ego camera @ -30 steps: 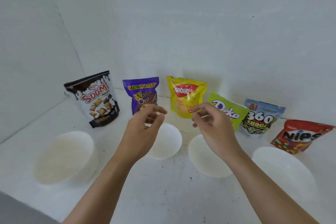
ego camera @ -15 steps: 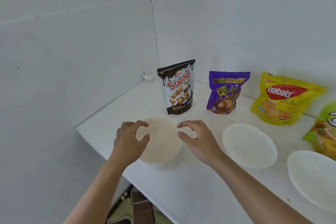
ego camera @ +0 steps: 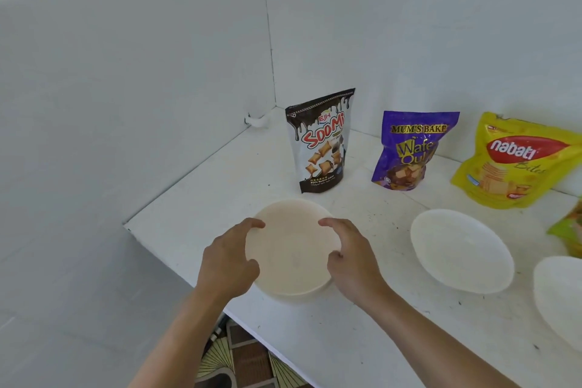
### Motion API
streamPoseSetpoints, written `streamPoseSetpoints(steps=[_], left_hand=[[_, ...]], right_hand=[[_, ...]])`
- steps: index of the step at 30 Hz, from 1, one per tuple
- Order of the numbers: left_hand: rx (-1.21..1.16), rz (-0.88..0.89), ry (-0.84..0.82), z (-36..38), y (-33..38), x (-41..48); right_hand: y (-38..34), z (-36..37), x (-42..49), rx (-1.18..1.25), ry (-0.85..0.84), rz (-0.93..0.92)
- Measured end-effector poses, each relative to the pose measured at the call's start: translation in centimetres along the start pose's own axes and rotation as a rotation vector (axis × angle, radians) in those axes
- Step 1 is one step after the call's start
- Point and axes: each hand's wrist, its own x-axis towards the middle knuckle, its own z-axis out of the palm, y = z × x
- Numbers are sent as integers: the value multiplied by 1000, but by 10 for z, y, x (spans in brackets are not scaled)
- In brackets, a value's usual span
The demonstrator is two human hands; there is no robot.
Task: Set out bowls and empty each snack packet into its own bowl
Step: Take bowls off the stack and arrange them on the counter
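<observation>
Both hands cup the cream bowl near the bench's left front corner.

The bowl sits between the left hand and right hand, fingers spread and curled onto opposite sides of its rim. It is round, plain, empty and upright, on the white bench top. Both forearms reach in from the front edge, palms facing each other. Behind it stands the Soomi packet; a white bowl lies to the right.
</observation>
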Motion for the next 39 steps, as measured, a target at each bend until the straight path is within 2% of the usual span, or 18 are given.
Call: streamPoseSetpoints(steps=[9, 13, 20, 25, 34, 39], left_hand=[[-187, 31, -100, -6, -6, 2], [-223, 65, -90, -9, -5, 2], [-335, 184, 3, -37, 37, 3], [-467, 291, 3, -29, 78, 2], [-524, 379, -222, 38, 141, -10], [-458, 397, -389, 78, 152, -28]], right_hand=[[-2, -8, 2, 73, -58, 38], [-4, -12, 3, 20, 21, 1], [-27, -56, 1, 135, 146, -132], [-22, -99, -13, 222, 247, -140], [37, -153, -75, 271, 484, 5], [76, -158, -115, 226, 436, 164]])
